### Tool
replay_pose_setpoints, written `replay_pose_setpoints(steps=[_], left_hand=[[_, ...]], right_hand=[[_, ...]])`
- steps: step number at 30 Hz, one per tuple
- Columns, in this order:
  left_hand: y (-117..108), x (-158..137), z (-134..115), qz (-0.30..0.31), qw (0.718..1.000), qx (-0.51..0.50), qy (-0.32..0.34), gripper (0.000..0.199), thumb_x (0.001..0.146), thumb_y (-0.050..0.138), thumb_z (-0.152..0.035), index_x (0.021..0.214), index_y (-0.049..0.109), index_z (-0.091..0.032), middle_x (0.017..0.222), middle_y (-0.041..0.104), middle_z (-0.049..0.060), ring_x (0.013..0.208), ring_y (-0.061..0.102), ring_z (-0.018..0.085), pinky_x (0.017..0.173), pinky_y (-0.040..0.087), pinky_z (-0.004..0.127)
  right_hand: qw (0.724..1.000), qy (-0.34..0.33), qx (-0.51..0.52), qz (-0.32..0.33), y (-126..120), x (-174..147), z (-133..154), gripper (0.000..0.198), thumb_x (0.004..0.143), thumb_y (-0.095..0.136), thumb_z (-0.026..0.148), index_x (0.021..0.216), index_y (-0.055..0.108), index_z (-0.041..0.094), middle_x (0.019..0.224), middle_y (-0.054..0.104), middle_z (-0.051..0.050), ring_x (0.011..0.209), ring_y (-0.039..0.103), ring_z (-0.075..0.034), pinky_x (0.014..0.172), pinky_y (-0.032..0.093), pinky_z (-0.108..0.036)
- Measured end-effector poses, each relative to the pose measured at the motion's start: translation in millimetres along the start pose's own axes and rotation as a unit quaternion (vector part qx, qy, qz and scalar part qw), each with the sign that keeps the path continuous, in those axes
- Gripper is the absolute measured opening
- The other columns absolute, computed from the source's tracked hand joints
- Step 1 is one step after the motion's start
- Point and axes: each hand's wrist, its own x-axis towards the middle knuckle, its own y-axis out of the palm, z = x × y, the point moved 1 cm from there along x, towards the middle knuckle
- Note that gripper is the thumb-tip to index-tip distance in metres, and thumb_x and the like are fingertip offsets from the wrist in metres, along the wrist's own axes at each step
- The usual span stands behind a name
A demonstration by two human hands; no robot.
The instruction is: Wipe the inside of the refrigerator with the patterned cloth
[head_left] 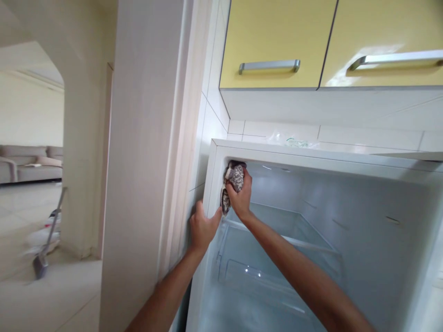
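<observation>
My right hand (241, 193) is closed around a bunched, dark patterned cloth (236, 177). It presses the cloth into the upper left inside corner of an open fridge (270, 154), and part of the cloth hangs down along the inner wall. Just below and to the left, my left hand (203, 227) rests on the fridge's left front edge. Its thumb and fingers are spread on either side of that edge, with nothing held. Behind my right forearm, a glass shelf (311, 244) and a clear drawer or bin (249, 274) show inside the fridge.
Yellow cabinets (277, 37) with metal handles hang above the fridge. A clear plastic bag (290, 141) lies on its top. A pale door panel or frame (141, 166) stands close on the left. Beyond it are a broom (41, 263) and a sofa (38, 161).
</observation>
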Motion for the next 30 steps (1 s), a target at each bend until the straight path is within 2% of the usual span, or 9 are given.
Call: replay_pose_setpoints(steps=[7,18,22,25,30], left_hand=[[0.2,0.4,5.7,-0.027,0.999,-0.026,0.017,0.041,0.08,0.07,-0.057,0.1,0.059,-0.023,0.091,0.077,0.013,0.089,0.075,0.037,0.07,0.053,0.039],[-2.3,0.3,7.6,-0.026,0.998,-0.06,0.004,0.043,0.077,0.072,-0.062,0.096,0.06,-0.025,0.087,0.078,0.008,0.082,0.076,0.033,0.068,0.056,0.039],[-2.0,0.8,7.8,-0.034,0.998,-0.05,0.0,0.045,0.074,0.072,-0.065,0.092,0.06,-0.025,0.082,0.077,0.007,0.077,0.075,0.033,0.064,0.053,0.038],[-2.4,1.6,6.7,-0.036,0.998,-0.051,-0.008,0.049,0.071,0.072,-0.068,0.091,0.06,-0.025,0.079,0.076,0.006,0.073,0.073,0.032,0.062,0.051,0.037],[-4.5,2.1,3.9,-0.034,0.998,-0.043,-0.036,0.052,0.067,0.071,-0.071,0.089,0.059,-0.025,0.076,0.073,0.005,0.069,0.07,0.031,0.061,0.048,0.037]], right_hand=[[0.996,0.045,-0.081,0.001,24.7,36.6,-60.0,0.072,0.084,0.055,0.029,0.153,0.037,0.016,0.141,0.051,-0.02,0.136,0.048,-0.034,0.116,0.039,-0.05],[0.977,0.076,-0.168,0.107,46.8,78.3,-146.9,0.074,0.087,0.055,0.025,0.157,0.03,0.015,0.141,0.049,-0.021,0.13,0.052,-0.035,0.111,0.042,-0.049],[0.946,0.048,-0.262,0.184,45.1,86.5,-167.2,0.077,0.088,0.06,0.025,0.158,0.033,0.011,0.146,0.045,-0.023,0.131,0.049,-0.035,0.111,0.042,-0.046],[0.911,-0.001,-0.344,0.229,41.4,84.6,-179.3,0.082,0.088,0.062,0.02,0.164,0.03,0.019,0.157,0.037,-0.021,0.134,0.044,-0.036,0.109,0.043,-0.048],[0.852,-0.052,-0.437,0.283,35.2,82.1,-189.1,0.074,0.097,0.041,0.008,0.168,0.027,0.025,0.164,0.032,-0.022,0.141,0.036,-0.038,0.104,0.046,-0.055]])
